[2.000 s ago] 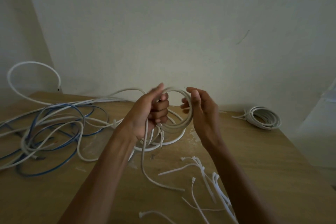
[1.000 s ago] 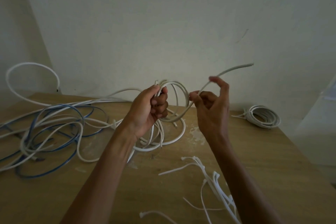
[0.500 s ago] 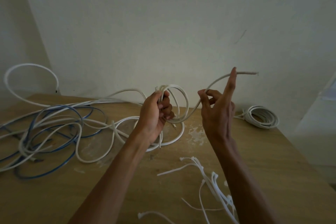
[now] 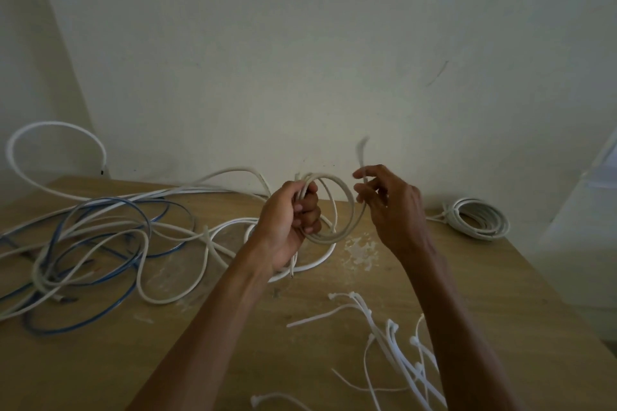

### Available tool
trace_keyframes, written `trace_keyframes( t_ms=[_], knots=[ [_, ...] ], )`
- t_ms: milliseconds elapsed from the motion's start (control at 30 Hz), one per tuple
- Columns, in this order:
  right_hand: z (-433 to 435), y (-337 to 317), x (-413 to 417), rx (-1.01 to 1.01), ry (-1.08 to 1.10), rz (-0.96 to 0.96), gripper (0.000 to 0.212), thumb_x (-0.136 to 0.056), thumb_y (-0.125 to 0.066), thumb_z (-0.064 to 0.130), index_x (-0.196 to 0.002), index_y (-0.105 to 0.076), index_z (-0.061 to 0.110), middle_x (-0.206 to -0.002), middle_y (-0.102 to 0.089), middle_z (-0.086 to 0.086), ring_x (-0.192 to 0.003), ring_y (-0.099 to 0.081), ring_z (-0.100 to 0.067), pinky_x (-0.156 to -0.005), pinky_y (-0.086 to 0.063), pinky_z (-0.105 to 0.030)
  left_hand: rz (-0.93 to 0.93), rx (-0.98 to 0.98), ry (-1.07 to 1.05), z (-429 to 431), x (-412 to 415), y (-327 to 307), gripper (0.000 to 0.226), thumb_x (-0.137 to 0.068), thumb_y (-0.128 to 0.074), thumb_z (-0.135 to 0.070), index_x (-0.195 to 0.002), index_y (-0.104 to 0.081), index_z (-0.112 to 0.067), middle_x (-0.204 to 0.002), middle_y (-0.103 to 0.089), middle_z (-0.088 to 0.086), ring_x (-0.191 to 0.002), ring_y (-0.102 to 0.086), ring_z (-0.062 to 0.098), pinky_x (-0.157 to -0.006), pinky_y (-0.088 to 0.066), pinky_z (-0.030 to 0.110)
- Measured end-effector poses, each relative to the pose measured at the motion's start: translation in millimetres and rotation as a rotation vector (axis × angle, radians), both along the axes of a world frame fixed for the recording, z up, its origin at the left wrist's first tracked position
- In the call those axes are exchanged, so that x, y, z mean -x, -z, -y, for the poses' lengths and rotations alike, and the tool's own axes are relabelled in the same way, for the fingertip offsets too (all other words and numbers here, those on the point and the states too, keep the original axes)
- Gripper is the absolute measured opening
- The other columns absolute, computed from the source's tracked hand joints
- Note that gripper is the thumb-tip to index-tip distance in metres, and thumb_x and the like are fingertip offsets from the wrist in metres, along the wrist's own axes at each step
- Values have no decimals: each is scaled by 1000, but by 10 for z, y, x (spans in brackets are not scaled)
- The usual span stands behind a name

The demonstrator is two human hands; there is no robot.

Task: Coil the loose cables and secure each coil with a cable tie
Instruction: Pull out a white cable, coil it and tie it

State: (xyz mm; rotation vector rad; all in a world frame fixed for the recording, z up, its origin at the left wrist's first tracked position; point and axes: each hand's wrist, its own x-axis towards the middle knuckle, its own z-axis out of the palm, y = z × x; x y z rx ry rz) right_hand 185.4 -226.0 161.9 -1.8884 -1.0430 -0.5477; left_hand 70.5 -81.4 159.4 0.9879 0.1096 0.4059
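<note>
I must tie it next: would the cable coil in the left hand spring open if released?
Probably: the coil has no tie, and its free end stands up stiffly by the right hand. Likely light, since the left hand holds all its loops.

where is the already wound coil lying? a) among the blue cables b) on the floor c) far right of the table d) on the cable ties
c: the wound coil lies alone near the far right edge of the table.
</note>
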Motion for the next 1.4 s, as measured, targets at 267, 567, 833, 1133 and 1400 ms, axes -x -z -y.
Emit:
trace_keyframes(
  t_ms=[267,567,833,1133,1400],
  knots=[
    [-93,123,59,123,-241,117,47,-102,-50,3,-144,-56,24,-128,-62,-4,-103,-64,-13,-83,-60,-31,-2,30,348,-218,84,52,38,-99,-50,-47,-87,-56,-11,-61,-26,-5,-47,-27,8,-48,-32,25],
    [-211,211,169,87,-142,160,47,-102,-48,4,-145,-53,22,-93,-54,-1,-77,-53,-15,-66,-47,-25,-161,-137,223,-177,112,-53,22,-93,-38,-25,-74,-45,-17,-53,-39,-3,-43,-33,11,-42,-28,23],
    [-355,267,414,47,-276,38,44,-107,-39,37,-148,-47,24,-113,-60,2,-91,-59,0,-76,-52,-21,-256,-535,-97,-91,142,-28,42,-109,-26,-27,-75,-49,-19,-54,-29,-4,-42,-21,9,-40,-21,23],
    [-359,203,450,-181,-309,-203,16,-103,-54,24,-104,-63,10,-79,-63,9,-64,-56,-7,-56,-42,-16,-142,-772,-371,-76,104,48,25,-104,-32,-15,-114,-54,-22,-61,-43,0,-47,-37,9,-44,-32,23],
    [-289,249,309,43,-439,-555,43,-105,-38,41,-104,-62,6,-82,-60,-5,-68,-57,-14,-62,-51,-31,-259,-795,-403,-170,48,189,21,-106,-36,-22,-98,-56,-20,-63,-46,-4,-48,-40,6,-49,-34,26]
  ],
)
